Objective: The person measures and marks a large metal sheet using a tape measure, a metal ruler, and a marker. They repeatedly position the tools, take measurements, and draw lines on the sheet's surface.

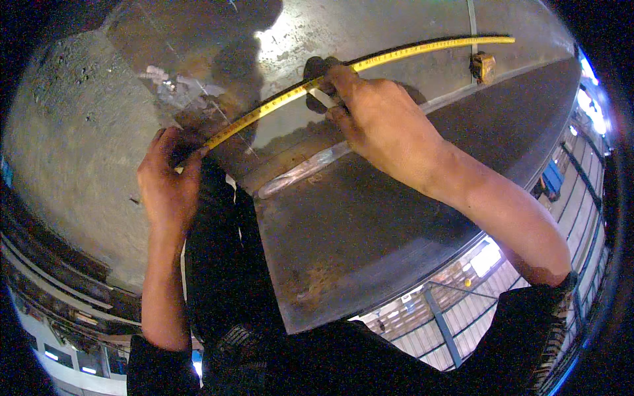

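A yellow tape measure blade (396, 54) stretches in a curve across a large shiny steel plate (370, 218). My left hand (168, 181) pinches the blade's near end at the plate's left edge. My right hand (373, 115) presses down on the blade near its middle and grips a short white marking stick (323, 98) against the plate. The tape's yellow case (483, 66) lies on the plate at the far right, past the blade's end.
A rough concrete floor (72, 145) lies to the left of the plate. A weld-like seam (300, 171) crosses the plate below my right hand. A railing and lit lower floors (456, 310) show beyond the plate's edge, bottom right.
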Available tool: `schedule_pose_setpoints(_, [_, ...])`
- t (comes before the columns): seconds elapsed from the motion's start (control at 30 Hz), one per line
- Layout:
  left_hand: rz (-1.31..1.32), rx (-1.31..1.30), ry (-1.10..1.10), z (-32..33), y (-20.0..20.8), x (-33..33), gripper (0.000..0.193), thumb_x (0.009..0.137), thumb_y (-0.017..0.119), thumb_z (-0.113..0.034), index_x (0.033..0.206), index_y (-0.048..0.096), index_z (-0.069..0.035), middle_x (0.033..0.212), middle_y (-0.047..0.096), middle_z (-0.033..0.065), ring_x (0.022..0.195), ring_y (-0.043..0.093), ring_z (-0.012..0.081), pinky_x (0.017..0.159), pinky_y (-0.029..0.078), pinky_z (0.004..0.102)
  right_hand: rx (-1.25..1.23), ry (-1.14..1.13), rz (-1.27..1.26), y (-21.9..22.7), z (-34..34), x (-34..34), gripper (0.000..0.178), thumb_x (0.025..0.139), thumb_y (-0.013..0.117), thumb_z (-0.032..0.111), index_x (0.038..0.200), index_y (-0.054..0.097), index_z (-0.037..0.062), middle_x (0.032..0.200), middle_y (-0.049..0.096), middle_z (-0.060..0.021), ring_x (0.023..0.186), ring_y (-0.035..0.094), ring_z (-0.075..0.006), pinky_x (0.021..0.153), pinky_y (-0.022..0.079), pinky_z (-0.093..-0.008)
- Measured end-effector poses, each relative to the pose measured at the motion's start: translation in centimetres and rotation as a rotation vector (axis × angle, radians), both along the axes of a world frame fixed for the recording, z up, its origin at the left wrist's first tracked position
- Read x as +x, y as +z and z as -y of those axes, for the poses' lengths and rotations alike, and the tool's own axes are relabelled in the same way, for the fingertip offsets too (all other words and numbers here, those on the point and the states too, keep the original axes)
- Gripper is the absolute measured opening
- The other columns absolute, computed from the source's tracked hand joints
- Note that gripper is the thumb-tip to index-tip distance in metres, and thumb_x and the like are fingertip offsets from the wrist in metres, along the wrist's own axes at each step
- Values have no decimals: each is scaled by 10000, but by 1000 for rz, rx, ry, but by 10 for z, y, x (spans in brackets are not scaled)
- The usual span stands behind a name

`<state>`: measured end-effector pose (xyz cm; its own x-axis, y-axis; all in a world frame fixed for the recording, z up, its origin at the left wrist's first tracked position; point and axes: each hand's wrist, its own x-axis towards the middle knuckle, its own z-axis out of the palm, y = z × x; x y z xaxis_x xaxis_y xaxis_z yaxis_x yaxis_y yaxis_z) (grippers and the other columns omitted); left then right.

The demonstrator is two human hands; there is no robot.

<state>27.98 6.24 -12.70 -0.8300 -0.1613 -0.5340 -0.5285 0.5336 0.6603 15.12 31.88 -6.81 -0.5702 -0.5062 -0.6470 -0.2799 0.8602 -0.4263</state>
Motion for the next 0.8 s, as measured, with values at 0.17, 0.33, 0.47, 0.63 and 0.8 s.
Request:
schedule_pose_setpoints(0.17, [-9,30,41,-10,-19,17,182,769,673,26,946,632,6,913,662,120,866,686,247,775,540,336,-32,-1,45,-31,-11,28,277,879,605,126,1086,487,-15,795,639,-274,776,626,-469,678,509,-549])
schedule_pose_setpoints(0.33, [1,-36,23,-6,-12,4,135,783,663,14,914,632,4,911,665,116,863,685,237,788,535,330,118,24,122,-26,7,26,338,894,592,155,1098,444,-71,716,624,-287,712,631,-473,663,533,-542])
schedule_pose_setpoints(0.47, [28,-37,14,-8,-9,2,126,782,657,27,903,628,7,908,664,112,863,685,228,799,534,322,53,30,82,-33,12,30,358,909,575,162,1110,410,-84,657,611,-280,655,628,-471,629,531,-544])
schedule_pose_setpoints(0.63, [-5,11,35,-6,-7,0,122,786,633,62,897,615,14,894,656,104,863,684,210,795,537,318,47,15,64,-32,18,30,322,926,553,168,1092,407,-66,642,609,-272,637,626,-467,614,528,-550])
schedule_pose_setpoints(0.8, [-14,3,21,-4,-1,-4,107,797,636,58,891,608,15,885,646,104,858,686,211,790,538,314,18,2,56,-27,22,25,312,923,559,166,1079,406,-58,634,606,-268,638,628,-466,608,529,-550])
